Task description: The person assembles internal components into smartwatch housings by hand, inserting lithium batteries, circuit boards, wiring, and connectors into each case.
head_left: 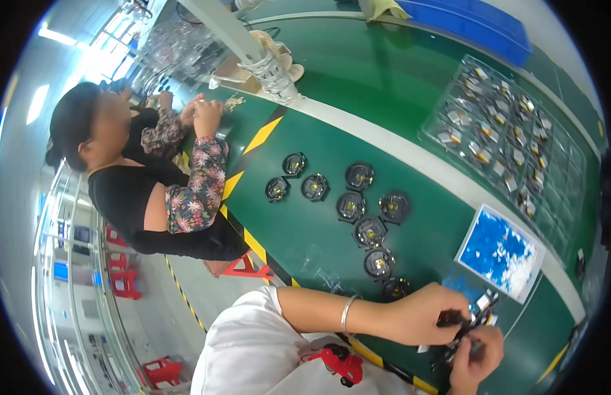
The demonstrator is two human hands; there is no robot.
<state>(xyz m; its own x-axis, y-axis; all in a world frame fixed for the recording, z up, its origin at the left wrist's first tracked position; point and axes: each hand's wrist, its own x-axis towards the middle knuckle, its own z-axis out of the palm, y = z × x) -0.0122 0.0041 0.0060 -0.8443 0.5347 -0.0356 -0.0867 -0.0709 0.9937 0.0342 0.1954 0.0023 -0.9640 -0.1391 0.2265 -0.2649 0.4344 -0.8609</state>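
Note:
My left hand (420, 317), with a silver bangle at its wrist, pinches a small black part (450, 320) at the lower right of the bench. Close beside it, my right hand (478, 355) is closed with thumb and fingers bent toward the same spot; what it grips is mostly hidden. Dark pieces with small silver blocks (483, 303) lie just beyond my fingers. Round black housings (370, 232) with yellow-marked insides stand in a loose cluster to the left and ahead, the nearest housing (396, 288) close to my left wrist.
A white-rimmed tray (465, 258) holds blue film and white scraps. Behind a pale rail (384, 143), a clear compartment tray (434, 125) carries many small wired parts. A blue bin (463, 26) stands at the back. Clear plastic bits (325, 276) lie near the striped edge; a co-worker (147, 191) sits left.

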